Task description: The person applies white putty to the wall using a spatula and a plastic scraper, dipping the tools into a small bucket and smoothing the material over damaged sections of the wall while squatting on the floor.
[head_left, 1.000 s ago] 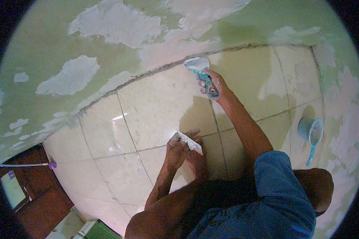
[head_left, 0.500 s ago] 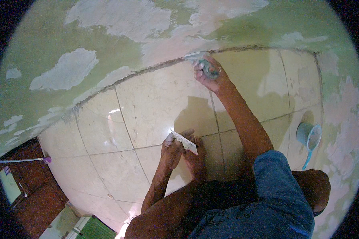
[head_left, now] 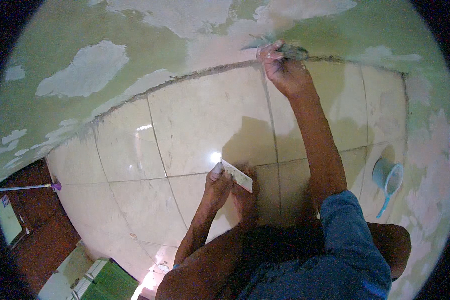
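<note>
My right hand (head_left: 285,70) grips a green-handled putty knife (head_left: 292,51) against the patched green wall (head_left: 155,32), just above the cracked joint with the tiles; its blade is blurred. My left hand (head_left: 216,185) holds a thin white plate (head_left: 237,175) smeared with filler, low over the tiled floor (head_left: 200,120) beside my bare foot (head_left: 245,200). A small bright light spot shows at the plate's upper tip.
A light-blue dipper (head_left: 387,177) lies on the tiles at right, near the side wall. At left are a long stick with a purple end (head_left: 55,187) and a brown wooden door (head_left: 40,230). A green-and-white object (head_left: 102,280) sits at the lower left.
My right hand has moved up and to the right with the putty knife, from the tiles' edge onto the wall. My left hand still holds the plate in much the same place.
</note>
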`<act>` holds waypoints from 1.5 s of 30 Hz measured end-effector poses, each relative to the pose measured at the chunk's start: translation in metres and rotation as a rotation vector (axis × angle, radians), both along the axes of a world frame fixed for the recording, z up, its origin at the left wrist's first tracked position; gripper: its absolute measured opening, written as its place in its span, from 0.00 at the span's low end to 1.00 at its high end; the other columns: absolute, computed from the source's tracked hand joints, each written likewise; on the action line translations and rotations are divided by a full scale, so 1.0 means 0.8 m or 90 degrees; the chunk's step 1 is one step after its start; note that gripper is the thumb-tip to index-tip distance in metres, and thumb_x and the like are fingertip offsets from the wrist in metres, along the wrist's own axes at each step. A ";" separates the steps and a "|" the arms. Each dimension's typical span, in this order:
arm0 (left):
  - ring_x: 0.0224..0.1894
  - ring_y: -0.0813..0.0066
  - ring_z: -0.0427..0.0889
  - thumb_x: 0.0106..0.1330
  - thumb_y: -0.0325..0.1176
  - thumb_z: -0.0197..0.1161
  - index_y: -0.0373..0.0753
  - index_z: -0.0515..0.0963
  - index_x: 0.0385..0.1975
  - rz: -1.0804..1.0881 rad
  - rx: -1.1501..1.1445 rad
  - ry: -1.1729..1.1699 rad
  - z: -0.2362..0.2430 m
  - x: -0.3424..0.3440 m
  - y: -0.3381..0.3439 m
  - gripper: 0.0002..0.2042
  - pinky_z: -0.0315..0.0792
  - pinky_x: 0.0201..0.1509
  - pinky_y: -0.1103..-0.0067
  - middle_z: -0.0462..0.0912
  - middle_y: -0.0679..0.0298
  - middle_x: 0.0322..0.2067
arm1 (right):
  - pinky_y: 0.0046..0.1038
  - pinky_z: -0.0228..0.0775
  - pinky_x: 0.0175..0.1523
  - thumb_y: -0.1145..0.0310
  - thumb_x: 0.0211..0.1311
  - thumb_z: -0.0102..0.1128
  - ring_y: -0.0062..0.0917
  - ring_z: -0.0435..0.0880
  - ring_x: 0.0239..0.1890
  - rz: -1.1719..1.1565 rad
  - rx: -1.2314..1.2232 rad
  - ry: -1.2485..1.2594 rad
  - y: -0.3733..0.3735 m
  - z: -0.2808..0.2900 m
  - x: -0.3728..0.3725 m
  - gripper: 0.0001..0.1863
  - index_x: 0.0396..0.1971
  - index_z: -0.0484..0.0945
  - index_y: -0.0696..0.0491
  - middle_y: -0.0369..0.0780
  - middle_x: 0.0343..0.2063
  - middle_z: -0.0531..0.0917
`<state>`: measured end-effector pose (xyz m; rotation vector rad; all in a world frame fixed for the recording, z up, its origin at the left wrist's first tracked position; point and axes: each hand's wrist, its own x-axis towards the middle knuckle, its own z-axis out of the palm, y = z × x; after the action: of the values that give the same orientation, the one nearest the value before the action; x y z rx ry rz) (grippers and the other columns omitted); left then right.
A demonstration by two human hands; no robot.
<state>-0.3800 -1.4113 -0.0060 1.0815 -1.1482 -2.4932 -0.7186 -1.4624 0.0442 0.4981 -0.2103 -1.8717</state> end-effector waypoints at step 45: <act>0.48 0.61 0.78 0.62 0.52 0.57 0.31 0.70 0.43 0.025 -0.014 0.046 0.006 -0.005 -0.010 0.25 0.73 0.49 0.70 0.76 0.49 0.47 | 0.20 0.65 0.21 0.59 0.63 0.51 0.18 0.72 0.23 -0.020 -0.008 0.349 0.029 -0.029 0.069 0.15 0.41 0.66 0.55 0.38 0.29 0.72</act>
<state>-0.3842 -1.4190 -0.0010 0.9908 -1.1206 -2.4632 -0.6631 -1.4395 0.0209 -0.0389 0.1369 -1.9624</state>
